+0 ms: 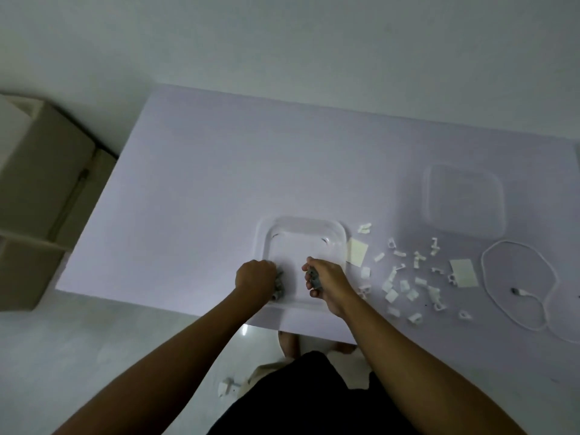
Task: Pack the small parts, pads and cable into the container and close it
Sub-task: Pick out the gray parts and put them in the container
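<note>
Container [301, 222], clear and lidless, sits at the desk's [219, 183] near edge. Left hand [255, 277] and right hand [326, 284] each grip grey parts [278, 285] over it. Packing seems barely begun: white parts [405, 284], pads [357, 251], cable [521, 291] and lid [463, 202] lie to its right.

from my feed i see both hands over the clear container [303, 226] at the near edge of the desk [219, 183]. the left hand [255, 277] grips grey pieces [278, 285] at its left wall. the right hand [326, 285] pinches a grey piece [315, 278] above its floor. to the right, white small parts [405, 284] and two pale pads [357, 251] lie scattered, then the looped cable [519, 291], with the lid [464, 202] behind them.
</note>
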Demonstrator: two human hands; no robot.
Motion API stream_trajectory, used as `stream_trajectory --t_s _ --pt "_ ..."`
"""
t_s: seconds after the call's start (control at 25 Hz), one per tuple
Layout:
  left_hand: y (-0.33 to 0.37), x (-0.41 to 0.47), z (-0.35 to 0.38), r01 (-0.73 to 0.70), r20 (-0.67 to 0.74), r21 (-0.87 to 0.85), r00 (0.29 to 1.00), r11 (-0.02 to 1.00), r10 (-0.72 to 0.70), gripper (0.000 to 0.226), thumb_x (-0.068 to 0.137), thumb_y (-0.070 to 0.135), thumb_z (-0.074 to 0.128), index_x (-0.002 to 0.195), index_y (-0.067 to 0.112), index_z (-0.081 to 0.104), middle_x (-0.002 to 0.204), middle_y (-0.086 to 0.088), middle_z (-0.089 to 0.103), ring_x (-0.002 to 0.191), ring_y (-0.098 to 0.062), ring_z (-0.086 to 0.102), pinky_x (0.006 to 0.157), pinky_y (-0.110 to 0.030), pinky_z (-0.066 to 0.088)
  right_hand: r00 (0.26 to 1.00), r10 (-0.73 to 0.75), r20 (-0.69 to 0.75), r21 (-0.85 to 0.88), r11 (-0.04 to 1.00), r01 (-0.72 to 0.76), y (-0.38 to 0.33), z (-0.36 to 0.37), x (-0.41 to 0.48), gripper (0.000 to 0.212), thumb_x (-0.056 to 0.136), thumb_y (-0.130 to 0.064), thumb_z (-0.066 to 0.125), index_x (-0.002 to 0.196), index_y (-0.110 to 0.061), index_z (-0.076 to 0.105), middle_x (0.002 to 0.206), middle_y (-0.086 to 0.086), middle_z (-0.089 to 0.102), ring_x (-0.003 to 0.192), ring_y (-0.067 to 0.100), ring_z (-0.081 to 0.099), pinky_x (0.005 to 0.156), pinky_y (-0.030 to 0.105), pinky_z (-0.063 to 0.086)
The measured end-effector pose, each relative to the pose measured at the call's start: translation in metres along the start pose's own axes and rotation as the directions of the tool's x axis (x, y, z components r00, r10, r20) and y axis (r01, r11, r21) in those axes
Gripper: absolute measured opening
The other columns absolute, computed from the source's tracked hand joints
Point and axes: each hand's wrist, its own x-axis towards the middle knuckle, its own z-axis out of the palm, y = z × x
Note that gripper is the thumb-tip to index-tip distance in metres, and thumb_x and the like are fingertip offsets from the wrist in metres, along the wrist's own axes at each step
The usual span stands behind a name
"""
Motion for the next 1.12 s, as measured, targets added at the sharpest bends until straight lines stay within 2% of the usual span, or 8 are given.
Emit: stream_trajectory --t_s 0.16,0.44,0.6,0.72,0.8,0.88,0.96,1.12 --pt "0.008 -0.002 -0.001 -0.022 0.037 -0.013 0.999 1.0 0.023 0.022 0.089 0.014 0.061 0.11 0.01 0.064 0.106 -0.007 0.068 0.093 -0.027 0.069 0.07 -0.032 0.052 0.999 0.036 -0.023 -0.07 0.997 -0.038 0.006 0.003 0.008 0.027 0.096 -0.032 0.059 0.089 -0.007 0.069 0.073 0.009 0.061 0.058 0.019 0.054 0.053 0.028 0.042" --pt "0.004 -0.002 0.008 -0.095 -0.044 -0.029 0.995 0.995 0.094 0.029 0.093 0.017 0.053 0.12 0.014 0.06 0.116 -0.009 0.063 0.088 -0.029 0.07 0.068 -0.034 0.053 0.999 0.022 -0.05 -0.095 0.995 -0.027 0.007 0.008 0.013 0.025 0.097 -0.031 0.057 0.095 -0.009 0.067 0.084 0.012 0.065 0.071 0.02 0.061 0.066 0.034 0.051" --pt "-0.015 -0.003 0.005 -0.157 -0.174 -0.294 0.979 0.943 0.109 0.021 0.092 0.032 0.055 0.101 0.017 0.068 0.097 -0.002 0.067 0.08 -0.022 0.066 0.063 -0.027 0.044 0.997 0.062 -0.047 -0.108 0.992 -0.067 0.007 0.017 0.018 0.027 0.097 -0.036 0.058 0.102 -0.011 0.067 0.098 0.015 0.07 0.081 0.023 0.066 0.078 0.037 0.059" --pt "-0.036 0.006 0.012 -0.078 -0.331 -0.68 0.92 0.729 -0.21 0.018 0.095 0.029 0.056 0.101 0.015 0.066 0.094 0.001 0.066 0.078 -0.015 0.062 0.067 -0.023 0.043 0.996 0.083 -0.034 -0.106 0.991 -0.087 0.004 0.03 0.018 0.029 0.096 -0.036 0.059 0.103 -0.01 0.067 0.096 0.015 0.069 0.08 0.023 0.066 0.082 0.038 0.06" --pt "-0.044 0.017 0.024 0.001 -0.192 -0.902 0.895 0.432 -0.403 0.019 0.097 0.027 0.053 0.107 0.013 0.06 0.102 -0.003 0.064 0.087 -0.019 0.061 0.073 -0.027 0.049 0.996 0.086 -0.003 -0.111 0.99 -0.086 0.004 0.04 0.017 0.03 0.097 -0.037 0.058 0.106 -0.01 0.067 0.097 0.015 0.07 0.08 0.022 0.066 0.082 0.038 0.061" --pt "-0.046 0.026 0.035 0.071 0.013 -0.989 0.92 0.134 -0.391 0.023 0.1 0.031 0.046 0.111 0.014 0.058 0.108 -0.004 0.062 0.099 -0.024 0.061 0.084 -0.037 0.054 0.995 0.099 0.024 -0.12 0.988 -0.096 0.004 0.051 0.016 0.033 0.097 -0.037 0.057 0.108 -0.008 0.068 0.103 0.016 0.072 0.084 0.022 0.068 0.082 0.038 0.062" --pt "-0.045 0.03 0.041 0.134 0.141 -0.99 0.948 -0.044 -0.284 0.034 0.102 0.039 0.036 0.105 0.016 0.06 0.106 -0.004 0.062 0.104 -0.025 0.059 0.094 -0.042 0.05 0.993 0.109 0.041 -0.167 0.981 -0.101 0.005 0.058 0.015 0.036 0.098 -0.039 0.054 0.107 -0.008 0.07 0.102 0.013 0.074 0.089 0.023 0.07 0.079 0.036 0.06" --pt "-0.035 0.028 0.055 0.176 0.205 -0.974 0.951 -0.142 -0.23 0.054 0.102 0.051 0.026 0.123 0.014 0.059 0.123 -0.006 0.061 0.115 -0.022 0.056 0.107 -0.043 0.043 0.99 0.098 0.105 -0.209 0.975 -0.075 0.003 0.06 0.007 0.032 0.098 -0.032 0.052 0.108 -0.011 0.074 0.107 0.011 0.075 0.099 0.025 0.07 0.088 0.037 0.058"
